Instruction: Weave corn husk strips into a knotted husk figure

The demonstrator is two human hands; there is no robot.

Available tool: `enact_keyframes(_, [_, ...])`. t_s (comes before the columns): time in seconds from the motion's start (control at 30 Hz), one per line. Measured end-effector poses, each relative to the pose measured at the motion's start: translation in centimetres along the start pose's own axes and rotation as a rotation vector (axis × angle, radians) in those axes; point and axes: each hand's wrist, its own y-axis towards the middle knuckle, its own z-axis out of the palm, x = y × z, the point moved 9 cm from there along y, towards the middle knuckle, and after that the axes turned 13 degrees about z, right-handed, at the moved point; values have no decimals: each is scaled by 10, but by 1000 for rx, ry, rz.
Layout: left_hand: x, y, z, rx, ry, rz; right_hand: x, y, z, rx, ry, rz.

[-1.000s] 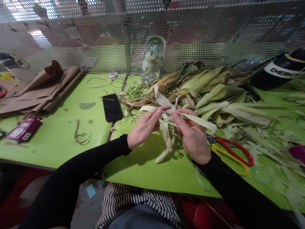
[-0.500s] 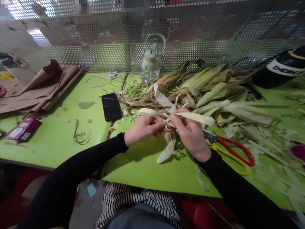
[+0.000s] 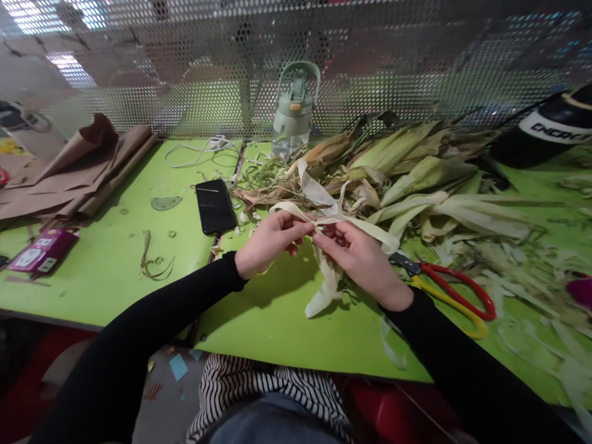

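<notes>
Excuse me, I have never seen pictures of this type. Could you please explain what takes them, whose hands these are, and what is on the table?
There is no machine here: a person works with two bare hands. The only viewpoint is a camera worn on that person's head, looking forward and down, so the black sleeves reach in from below.

The left hand and the right hand meet in the middle, fingertips pinching pale corn husk strips; how these cross under the fingers is hard to see.

On the green table, a pile of corn husks lies beyond the hands. Scissors with red and yellow handles lie beside the right hand. Further left are a smartphone and brown paper; a drinking bottle stands behind.
</notes>
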Motion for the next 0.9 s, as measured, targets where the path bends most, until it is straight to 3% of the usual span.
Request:
enact_keyframes(0.2, [4, -2, 5, 46, -71, -70, -4, 2, 3, 57, -1, -42])
enact_keyframes(0.4, [-5, -3, 1, 6, 21, -29, 0, 1, -8, -101, -124, -129])
enact_keyframes(0.53, [-5, -4, 3, 27, 28, -11, -12, 6, -1, 28, 43, 25])
enact_keyframes(0.67, [-13, -4, 2, 8, 114, 77, -14, 7, 0, 40, 61, 46])
enact_keyframes(0.83, [-37, -5, 1, -10, 384, 317, -16, 6, 2, 53, 61, 48])
enact_keyframes(0.9, [-38, -6, 2, 18, 385, 316, -15, 6, 2, 57, 62, 43])
